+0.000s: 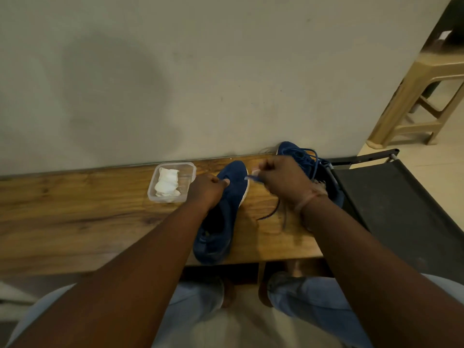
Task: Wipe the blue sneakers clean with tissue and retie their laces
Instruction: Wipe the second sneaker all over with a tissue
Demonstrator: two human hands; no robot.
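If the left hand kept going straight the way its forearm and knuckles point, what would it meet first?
Most likely the toe of the near blue sneaker, which the left hand already touches. Past it lies bare wooden table, then the wall. Depth is unclear.

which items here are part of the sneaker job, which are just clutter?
In the job:
- near blue sneaker, left hand holding it
- lace, tip in right hand grip
- far blue sneaker
- tissue in clear plastic tub

Lying about:
- black chair
- tan plastic stool
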